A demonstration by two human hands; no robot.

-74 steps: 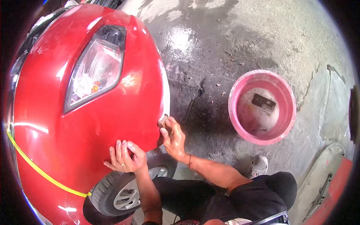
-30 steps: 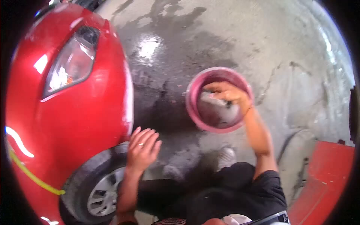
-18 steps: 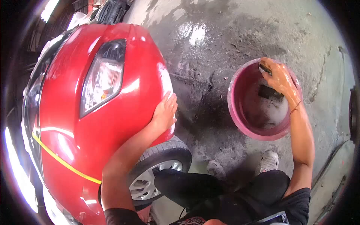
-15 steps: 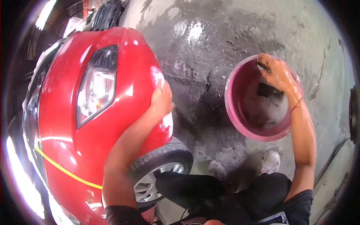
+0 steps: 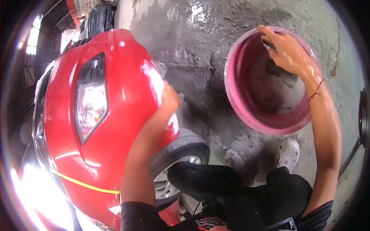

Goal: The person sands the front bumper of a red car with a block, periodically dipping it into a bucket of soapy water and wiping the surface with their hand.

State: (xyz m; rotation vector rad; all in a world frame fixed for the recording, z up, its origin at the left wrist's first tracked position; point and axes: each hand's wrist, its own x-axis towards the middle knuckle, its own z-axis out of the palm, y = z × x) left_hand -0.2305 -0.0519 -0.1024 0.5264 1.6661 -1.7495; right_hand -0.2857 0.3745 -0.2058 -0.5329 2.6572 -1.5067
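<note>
My left hand point(image 5: 170, 99) rests against the front corner of a red car bumper point(image 5: 131, 84), fingers laid along a pale, worn-looking patch point(image 5: 153, 79); part of the fingers is hidden and slightly blurred. To the right, my wet right hand point(image 5: 287, 52) is closed on a small dark flat pad point(image 5: 268, 43) above a pink tub point(image 5: 236, 98). Cloudy water point(image 5: 275, 98) lies in the tub, with a dark rectangular shape point(image 5: 279, 71) showing below that hand.
A headlight point(image 5: 91, 100) and a strip of yellow tape point(image 5: 86, 185) are on the car. Its front tyre point(image 5: 189, 144) stands close to my knee. My light clog point(image 5: 289, 152) is on wet grey concrete point(image 5: 192, 50) below the tub. Black bumper-like parts point(image 5: 98, 19) lie at the back.
The view has shifted, so the tub sits higher and the car is turned slightly. My right hand stays over the tub with the pad; my left hand stays at the bumper corner.
</note>
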